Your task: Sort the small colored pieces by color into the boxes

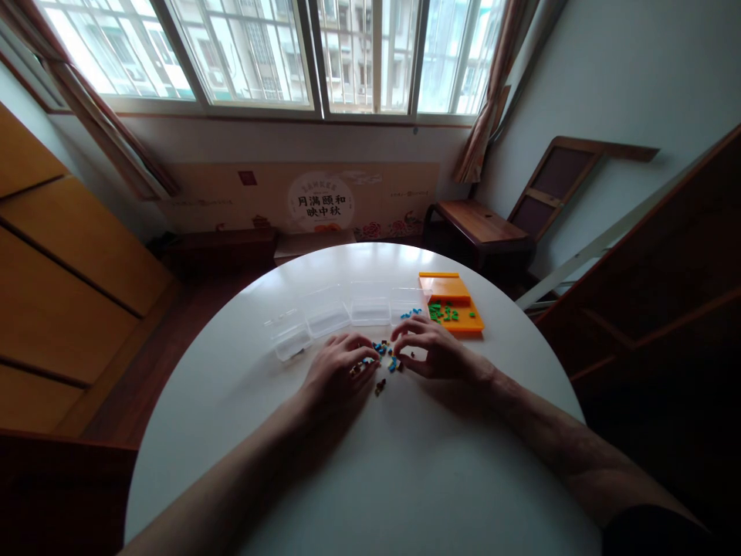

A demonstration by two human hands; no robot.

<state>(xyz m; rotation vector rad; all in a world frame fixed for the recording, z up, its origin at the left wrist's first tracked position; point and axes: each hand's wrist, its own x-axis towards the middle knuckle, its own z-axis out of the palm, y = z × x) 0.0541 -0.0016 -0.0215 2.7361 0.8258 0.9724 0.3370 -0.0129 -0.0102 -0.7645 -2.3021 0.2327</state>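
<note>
Small building-block pieces [393, 363] in blue, brown and other colours lie in a loose pile on the white table. My left hand [341, 363] rests at the pile's left side, thumb and index finger curled together at the tips around some pieces. From the right, my right hand [428, 347] reaches in with its thumb and forefinger bent into a ring; whatever is between the tips is too small to make out. A few brown pieces [380, 387] lie nearer to me, just apart from the pile.
Beyond my hands, clear plastic boxes [329, 318] stand in a curved row; the rightmost holds blue pieces [411, 313]. An orange tray [455, 332] with green pieces [443, 312] sits at the right. The round table [370, 479] has a wooden chair [483, 220] behind it.
</note>
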